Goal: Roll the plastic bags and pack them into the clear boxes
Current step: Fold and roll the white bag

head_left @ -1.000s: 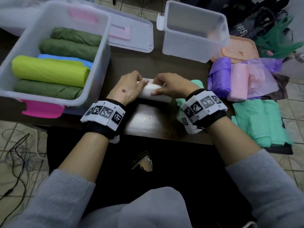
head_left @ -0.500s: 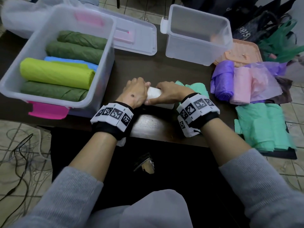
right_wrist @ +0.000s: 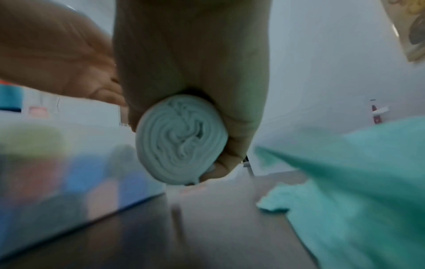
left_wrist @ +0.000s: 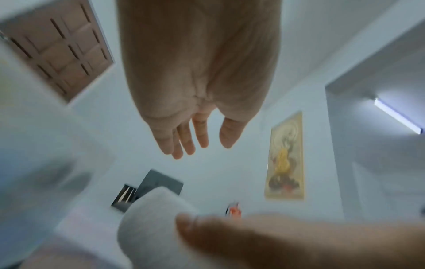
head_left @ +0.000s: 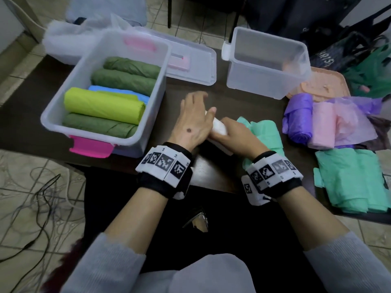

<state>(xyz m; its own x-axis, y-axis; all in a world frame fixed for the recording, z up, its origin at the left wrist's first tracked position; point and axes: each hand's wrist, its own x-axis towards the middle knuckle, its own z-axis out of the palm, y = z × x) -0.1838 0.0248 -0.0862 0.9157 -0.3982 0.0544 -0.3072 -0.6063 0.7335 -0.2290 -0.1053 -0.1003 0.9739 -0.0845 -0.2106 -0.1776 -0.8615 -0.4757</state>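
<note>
My right hand (head_left: 229, 134) grips a white rolled plastic bag (head_left: 219, 128) above the dark table; the right wrist view shows the roll's spiral end (right_wrist: 181, 140) with fingers curled round it. My left hand (head_left: 193, 119) sits just left of the roll, fingers straight and spread, holding nothing; the left wrist view shows its open palm (left_wrist: 195, 127) above the white roll (left_wrist: 156, 223). The clear box (head_left: 53, 115) at left holds several rolled bags, green, lime and blue. A second clear box (head_left: 264, 81) stands empty at the back right.
A clear lid (head_left: 194, 66) lies between the boxes. Flat mint bags (head_left: 264, 132) lie under my right hand; more mint bags (head_left: 349, 178), purple (head_left: 298, 119) and pink (head_left: 323, 127) rolls sit at right. An orange lid (head_left: 325, 87) lies behind. Cables (head_left: 38, 199) trail on the floor.
The left hand has let go of the white roll and opened, fingers lifting forward. The right hand has kept hold of the roll and turned it end-on toward the left box.
</note>
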